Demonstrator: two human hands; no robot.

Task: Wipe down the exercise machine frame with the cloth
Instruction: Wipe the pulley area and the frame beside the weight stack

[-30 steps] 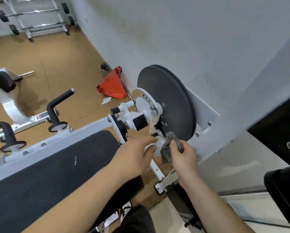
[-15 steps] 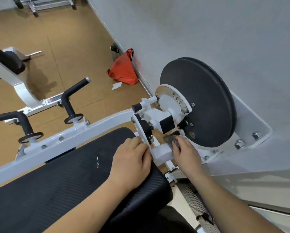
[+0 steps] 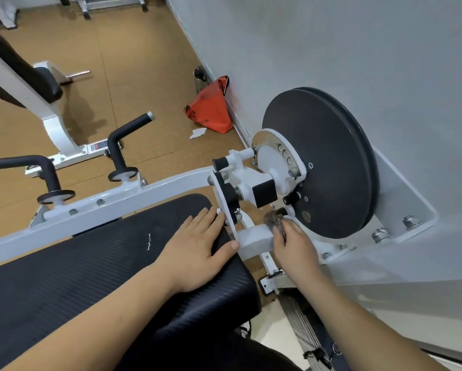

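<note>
One grey cloth point(image 3: 274, 219), mostly hidden (bunched under curled fingers), is gripped by the right hand point(image 3: 295, 243) against the white frame tube point(image 3: 255, 238), left hand point(image 3: 197, 242) is laid flat, fingers straight, on one black pad point(image 3: 90, 263), two black handles point(image 3: 129, 127) beyond.

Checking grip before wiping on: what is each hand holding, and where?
The right hand grips the bunched grey cloth by its near end, on the white frame tube. The left hand rests on the black pad, holding nothing.
</note>
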